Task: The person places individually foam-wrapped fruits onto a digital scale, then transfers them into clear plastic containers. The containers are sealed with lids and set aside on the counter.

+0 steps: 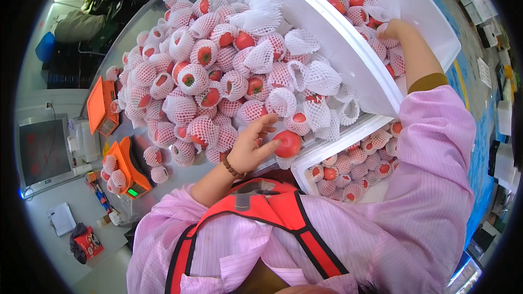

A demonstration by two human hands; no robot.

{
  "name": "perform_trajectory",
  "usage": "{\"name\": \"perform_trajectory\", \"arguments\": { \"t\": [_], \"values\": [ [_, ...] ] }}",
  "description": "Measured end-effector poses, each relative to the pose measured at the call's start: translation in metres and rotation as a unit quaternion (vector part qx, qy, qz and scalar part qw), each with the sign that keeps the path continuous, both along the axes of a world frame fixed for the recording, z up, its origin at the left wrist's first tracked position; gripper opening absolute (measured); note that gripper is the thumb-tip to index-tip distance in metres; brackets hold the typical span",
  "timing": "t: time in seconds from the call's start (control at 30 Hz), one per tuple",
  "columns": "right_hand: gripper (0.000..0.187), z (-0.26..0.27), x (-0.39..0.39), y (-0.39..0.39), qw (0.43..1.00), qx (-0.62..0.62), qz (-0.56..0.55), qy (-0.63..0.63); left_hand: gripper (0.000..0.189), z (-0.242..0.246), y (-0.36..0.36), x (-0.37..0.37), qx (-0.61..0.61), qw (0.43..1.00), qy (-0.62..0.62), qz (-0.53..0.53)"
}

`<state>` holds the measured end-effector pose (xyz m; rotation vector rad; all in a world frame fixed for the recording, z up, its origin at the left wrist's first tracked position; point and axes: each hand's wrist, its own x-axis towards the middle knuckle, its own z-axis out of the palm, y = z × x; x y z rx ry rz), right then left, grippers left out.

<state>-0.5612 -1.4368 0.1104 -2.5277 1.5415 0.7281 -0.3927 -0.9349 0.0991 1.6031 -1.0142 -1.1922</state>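
My left hand (251,147), with a beaded bracelet at the wrist, is over the near edge of the heap. Its fingers are apart, and the thumb tip overlaps the edge of a bare red tomato (287,144); whether they touch is unclear. Beyond it spreads a pile of tomatoes in white foam net sleeves (205,55). Empty foam net sleeves (322,77) lie loose on the pile's right side. My right hand (394,30) reaches into a white foam box (443,36) at the upper right, against netted tomatoes (361,14). Its fingertips are partly hidden there.
Below the box's corner, another white box (301,171) holds netted tomatoes. An orange scale (131,171) carries several netted tomatoes, with another orange scale (98,104) behind it. Two netted tomatoes (153,156) sit beside the nearer scale. A clipboard (62,218) is at the lower left.
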Motion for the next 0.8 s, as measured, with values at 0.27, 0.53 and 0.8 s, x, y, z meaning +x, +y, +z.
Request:
{"name": "perform_trajectory", "arguments": {
  "t": [0.27, 0.53, 0.8],
  "values": [
    [0.069, 0.003, 0.006, -0.004, 0.979, -0.146, 0.024, -0.142, 0.063, -0.013, -0.003, 0.021, -0.040, 0.996, 0.077, 0.009],
    [0.073, 0.145, 0.073, 0.217, 0.741, 0.178, 0.416, -0.496, 0.079, 0.025, -0.052, 0.045, -0.163, 0.732, 0.662, -0.003],
    [0.043, 0.060, 0.123, 0.057, 0.853, -0.057, 0.326, -0.404, 0.083, 0.024, -0.003, 0.034, -0.030, 0.700, 0.713, -0.009]
  ]
}}
